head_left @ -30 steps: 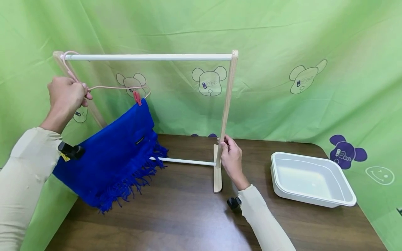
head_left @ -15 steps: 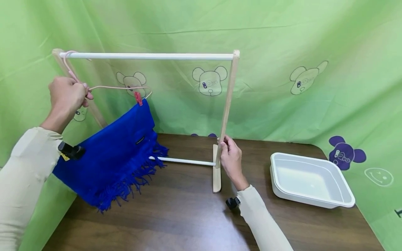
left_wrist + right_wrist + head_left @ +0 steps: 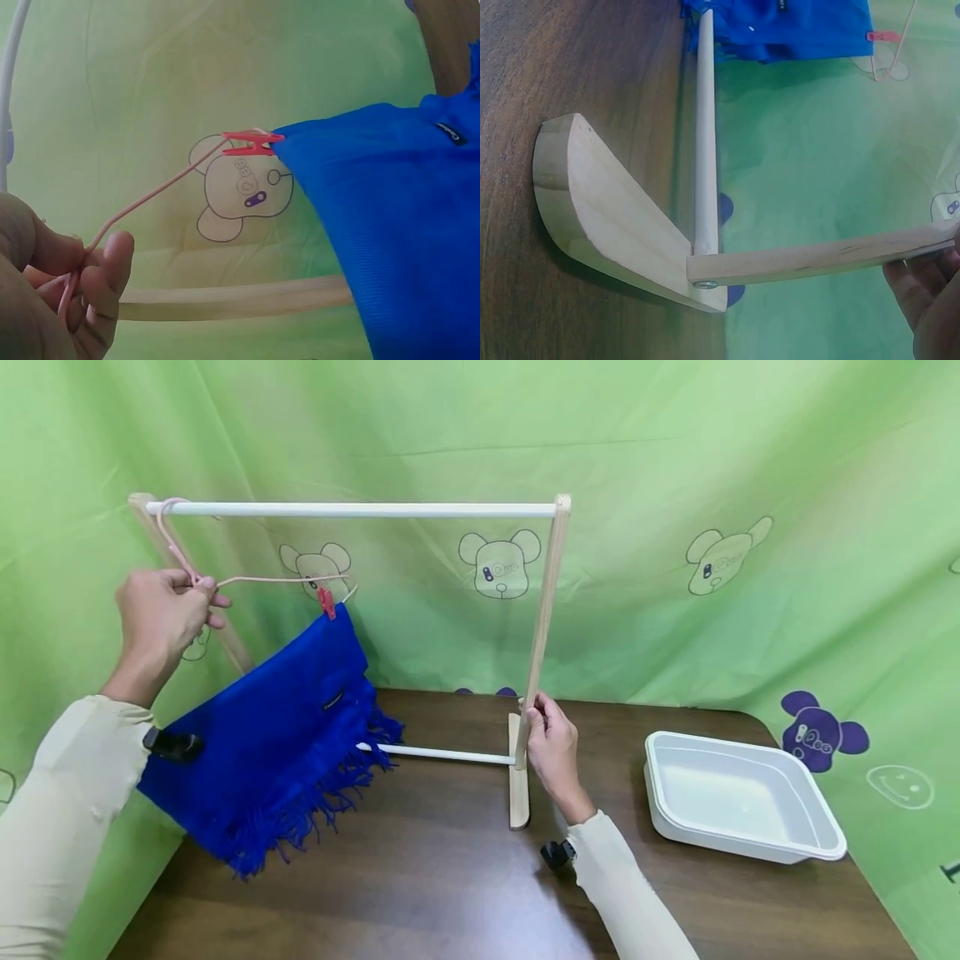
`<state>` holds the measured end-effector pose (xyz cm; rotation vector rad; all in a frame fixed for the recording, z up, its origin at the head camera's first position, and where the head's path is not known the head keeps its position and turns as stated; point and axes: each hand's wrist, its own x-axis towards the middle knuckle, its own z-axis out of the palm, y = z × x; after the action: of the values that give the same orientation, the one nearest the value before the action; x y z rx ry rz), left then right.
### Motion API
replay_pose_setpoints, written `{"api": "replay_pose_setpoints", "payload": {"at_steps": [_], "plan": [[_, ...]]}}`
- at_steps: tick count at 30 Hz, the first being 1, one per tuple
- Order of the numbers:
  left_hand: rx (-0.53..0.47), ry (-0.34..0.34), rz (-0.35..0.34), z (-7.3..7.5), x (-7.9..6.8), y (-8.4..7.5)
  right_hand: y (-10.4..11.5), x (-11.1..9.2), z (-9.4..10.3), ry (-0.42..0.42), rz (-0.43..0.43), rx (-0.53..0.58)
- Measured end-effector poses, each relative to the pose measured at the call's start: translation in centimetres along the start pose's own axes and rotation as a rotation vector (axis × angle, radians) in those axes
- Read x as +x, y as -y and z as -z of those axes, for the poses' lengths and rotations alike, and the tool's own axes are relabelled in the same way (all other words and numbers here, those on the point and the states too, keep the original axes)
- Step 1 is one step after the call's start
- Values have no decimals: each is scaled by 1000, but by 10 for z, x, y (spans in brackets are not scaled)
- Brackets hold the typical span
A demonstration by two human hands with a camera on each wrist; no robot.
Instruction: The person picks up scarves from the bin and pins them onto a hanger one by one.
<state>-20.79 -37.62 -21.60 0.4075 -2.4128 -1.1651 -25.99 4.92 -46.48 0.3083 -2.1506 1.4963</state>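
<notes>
My left hand pinches a pink clothes hanger near its neck, just under the rack's top rail. The hanger's hook loops over the left end of that white rail. A blue fringed scarf hangs from the hanger, and a red clothespin clips its upper right corner. In the left wrist view, thumb and fingers close on the thin pink hanger. My right hand grips the right wooden post of the rack low down, above its foot.
A white plastic tub stands on the brown table at the right. The rack's lower white rail runs from behind the scarf to the right post. A green printed curtain hangs behind and around the table.
The whole scene sits slightly lower in the head view. My left hand has shifted its fingers a little on the hanger's neck; the right hand keeps its grip on the post.
</notes>
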Motion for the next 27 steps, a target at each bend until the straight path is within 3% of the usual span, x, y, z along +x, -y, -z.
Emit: {"api": "replay_pose_setpoints", "payload": {"at_steps": [6, 10, 15, 19, 22, 27], "plan": [[-36, -96, -20, 0, -6, 8, -2, -5, -3, -6, 2, -12], [29, -164, -45, 3, -7, 10, -3, -3, -3, -32, 26, -22], [106, -298, -102, 6, -11, 7, -2, 2, 0, -54, 40, -30], [97, -430, -172, 4, -19, -1, -2, 5, 5, -53, 37, -21], [43, -476, -236, -3, -29, -6, -4, 8, 7, -45, 18, -7], [-41, -454, -337, -33, -46, -5, -5, 13, 11, -34, -8, -7]]}}
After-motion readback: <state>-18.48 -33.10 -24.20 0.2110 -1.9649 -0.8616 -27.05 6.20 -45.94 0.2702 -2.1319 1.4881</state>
